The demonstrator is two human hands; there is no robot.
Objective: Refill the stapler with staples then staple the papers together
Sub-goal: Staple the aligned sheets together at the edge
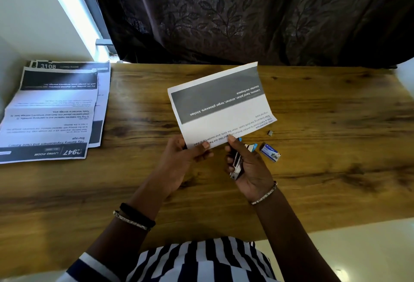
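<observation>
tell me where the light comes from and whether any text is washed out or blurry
Head view: daylight enters through the window gap at upper left, streaking glare across the paper stack, whose small print blurs; the sheet in both hands reads sharper; wide-angle distortion bends the table edge.

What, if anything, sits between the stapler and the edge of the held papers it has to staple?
Nothing visible does. The stapler is in the right hand, right beside the near edge of the papers held up by the left hand. The staple box lies off to the right.
</observation>
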